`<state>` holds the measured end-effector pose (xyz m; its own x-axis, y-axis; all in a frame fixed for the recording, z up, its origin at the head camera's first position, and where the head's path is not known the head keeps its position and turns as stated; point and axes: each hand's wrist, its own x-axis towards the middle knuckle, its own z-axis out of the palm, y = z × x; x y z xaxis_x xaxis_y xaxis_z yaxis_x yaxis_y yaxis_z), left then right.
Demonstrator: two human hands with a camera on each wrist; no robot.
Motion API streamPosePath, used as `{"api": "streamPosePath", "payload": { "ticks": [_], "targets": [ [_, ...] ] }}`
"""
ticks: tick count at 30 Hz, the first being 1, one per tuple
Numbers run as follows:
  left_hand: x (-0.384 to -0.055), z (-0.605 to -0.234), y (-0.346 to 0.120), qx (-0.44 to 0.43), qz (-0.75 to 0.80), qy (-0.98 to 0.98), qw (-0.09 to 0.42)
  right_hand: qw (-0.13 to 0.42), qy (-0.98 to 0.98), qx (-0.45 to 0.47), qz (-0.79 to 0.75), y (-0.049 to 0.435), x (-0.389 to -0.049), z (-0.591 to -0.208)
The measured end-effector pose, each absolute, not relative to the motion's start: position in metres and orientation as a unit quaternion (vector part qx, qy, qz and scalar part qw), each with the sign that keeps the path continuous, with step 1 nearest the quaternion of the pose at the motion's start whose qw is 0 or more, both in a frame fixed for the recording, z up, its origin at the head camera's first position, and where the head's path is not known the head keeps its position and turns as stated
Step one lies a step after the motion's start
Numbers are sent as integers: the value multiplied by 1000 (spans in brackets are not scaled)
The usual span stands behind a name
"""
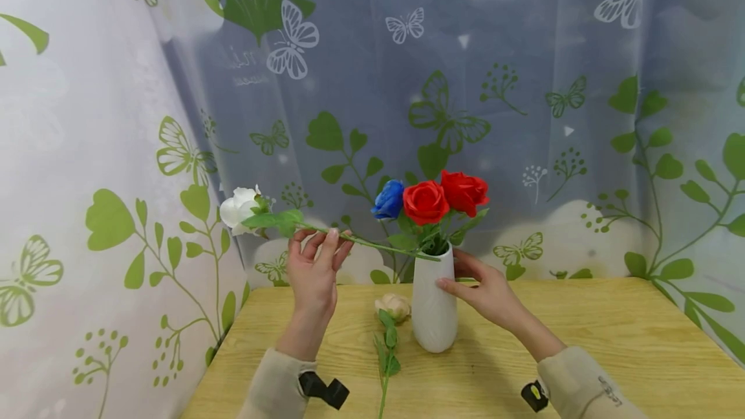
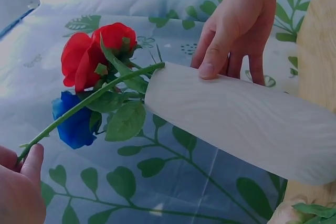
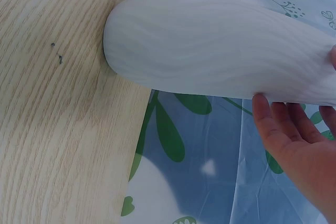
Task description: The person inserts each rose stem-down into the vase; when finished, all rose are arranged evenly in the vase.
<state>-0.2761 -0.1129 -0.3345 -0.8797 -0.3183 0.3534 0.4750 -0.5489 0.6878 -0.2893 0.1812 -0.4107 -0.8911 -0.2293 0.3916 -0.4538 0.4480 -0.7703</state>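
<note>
My left hand (image 1: pixel 314 271) pinches the green stem of a white artificial flower (image 1: pixel 240 211) between thumb and fingers. That stem lies nearly level, its blossom out to the left and its cut end right at the rim of a white vase (image 1: pixel 435 309). The vase stands upright on the table, and my right hand (image 1: pixel 491 293) holds its upper right side with thumb in front and fingers behind. Two red roses (image 1: pixel 426 202) and a blue rose (image 1: pixel 388 200) stand in the vase. The left wrist view shows the stem end (image 2: pixel 160 65) overlapping the vase mouth.
A cream flower (image 1: pixel 393 307) with a leafy stem lies on the wooden table (image 1: pixel 559 335), just left of the vase. Behind the table hangs a curtain (image 1: pixel 361 83) printed with leaves and butterflies, which also runs along both sides.
</note>
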Motion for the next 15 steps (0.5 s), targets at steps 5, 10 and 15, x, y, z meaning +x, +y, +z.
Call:
{"api": "streamPosePath", "payload": {
  "ticks": [5,10,15],
  "targets": [
    [-275,-331,-108,-100,-871,-414,244,114,-842,204,486,181,-290,-412],
    [-277,-328,-103,-120,-859,-423,263,113,-844,200,485,180,-290,-412],
    [-279,-327,-93,-152,-826,-456,295,112,-845,199,484,181,-290,-411]
  ]
}}
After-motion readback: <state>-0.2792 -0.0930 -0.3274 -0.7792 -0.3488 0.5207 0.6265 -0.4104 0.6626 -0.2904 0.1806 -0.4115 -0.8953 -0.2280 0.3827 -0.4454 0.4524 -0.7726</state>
